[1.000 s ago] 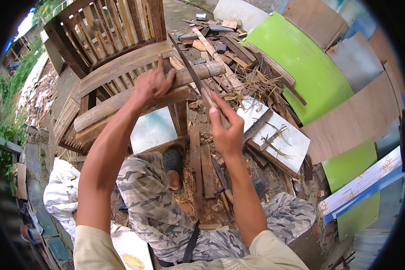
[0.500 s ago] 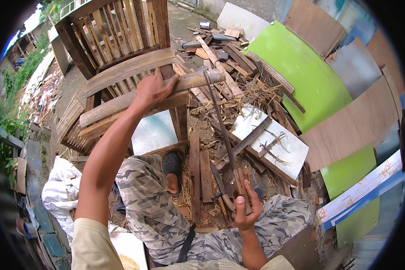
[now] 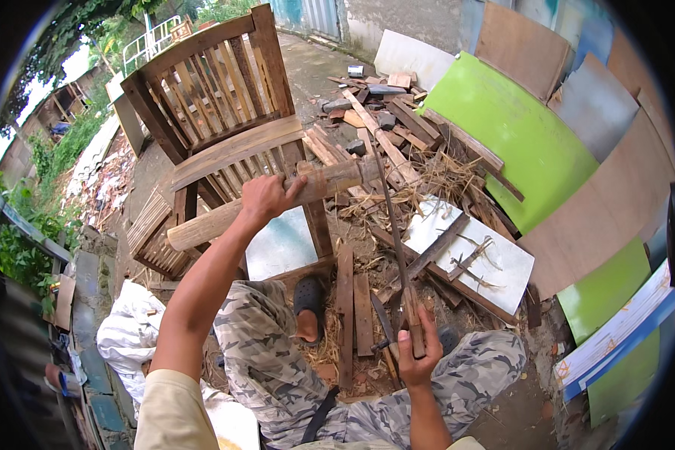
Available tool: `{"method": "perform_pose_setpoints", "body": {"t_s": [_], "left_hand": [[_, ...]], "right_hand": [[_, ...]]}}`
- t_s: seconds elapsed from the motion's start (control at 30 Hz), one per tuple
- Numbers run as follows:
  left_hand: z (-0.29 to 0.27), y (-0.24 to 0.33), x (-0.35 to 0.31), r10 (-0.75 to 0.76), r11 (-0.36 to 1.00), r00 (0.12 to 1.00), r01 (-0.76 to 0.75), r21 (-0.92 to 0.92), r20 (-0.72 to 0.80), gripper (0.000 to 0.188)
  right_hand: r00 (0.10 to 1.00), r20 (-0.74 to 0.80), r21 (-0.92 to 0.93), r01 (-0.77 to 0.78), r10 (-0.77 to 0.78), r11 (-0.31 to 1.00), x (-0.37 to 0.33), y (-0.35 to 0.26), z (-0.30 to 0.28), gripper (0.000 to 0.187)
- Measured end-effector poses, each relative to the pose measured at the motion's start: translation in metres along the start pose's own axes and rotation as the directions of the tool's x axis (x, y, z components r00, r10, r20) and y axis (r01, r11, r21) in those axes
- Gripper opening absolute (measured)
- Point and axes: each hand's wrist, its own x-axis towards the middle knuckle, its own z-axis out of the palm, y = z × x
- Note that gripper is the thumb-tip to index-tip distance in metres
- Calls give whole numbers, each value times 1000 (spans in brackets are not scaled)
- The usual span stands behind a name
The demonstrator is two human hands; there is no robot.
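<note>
My left hand [image 3: 274, 196] is closed over a thick round bamboo pole [image 3: 214, 225], which lies across the front of a slatted wooden chair [image 3: 236, 161]. The pole slants up from left to right, and its right end sticks out past the chair. Held in my right hand [image 3: 420, 356] is a long-bladed tool [image 3: 394, 232] with a wooden handle. Its narrow dark blade points away from me and is seen nearly edge-on, so I cannot tell whether it is a saw or a machete. The blade's far part crosses in view at the pole's right end; contact is unclear.
Planks [image 3: 345, 315] and a hammer-like tool [image 3: 382, 343] lie between my feet. A scrap wood pile [image 3: 412, 124] with straw-like shavings [image 3: 454, 176] sits beyond. To the right are a white board [image 3: 495, 262] and a green sheet [image 3: 517, 150]; at left, a white sack [image 3: 127, 322].
The whole view has shifted, so the scene sits lower and further right. The tool's blade stands straighter beside the pole's right end. Both hands keep their holds.
</note>
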Motion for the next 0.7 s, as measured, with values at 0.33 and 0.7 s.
{"method": "perform_pose_setpoints", "body": {"t_s": [0.33, 0.7], "left_hand": [[12, -6, -23, 455, 889, 823, -442, 120, -340, 60], [-16, -26, -3, 424, 905, 898, -426, 10, -120, 72]], "right_hand": [[996, 21, 47, -82, 81, 995, -9, 2, -6, 50], [1000, -9, -4, -5, 5, 1000, -15, 11, 0, 53]]}}
